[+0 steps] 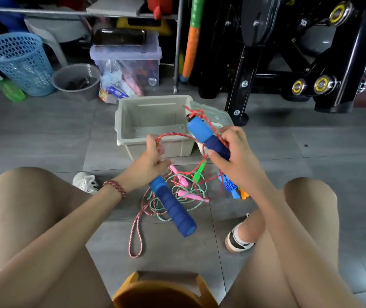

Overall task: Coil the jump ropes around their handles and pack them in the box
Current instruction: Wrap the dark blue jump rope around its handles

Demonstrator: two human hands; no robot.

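Head view, single frame. Person seated on an orange stool (162,290), knees apart, looking down at a grey tiled floor (44,134).

Left hand (153,158): fingers curled round the top end of the lower blue handle (173,207), which slants down toward the stool. The same hand pinches a loop of the red rope (173,135).

Right hand (233,156): grasping the upper blue handle (206,134), tilted up over the box. Red rope crosses this handle near its cap; it may be wound on or only draped, the strands are too tangled to tell.

Box (124,121): beige, open, on the floor just beyond the hands. Its lid (217,116) lies against the right side.

On the floor between the feet is a tangled heap: pink handles (182,193), green handle (199,172), and a blue and orange bundle (233,187). A red-white rope loop (135,236) trails toward the stool.

Background: blue basket (19,61), grey bucket (77,81), black machine frame (311,63).
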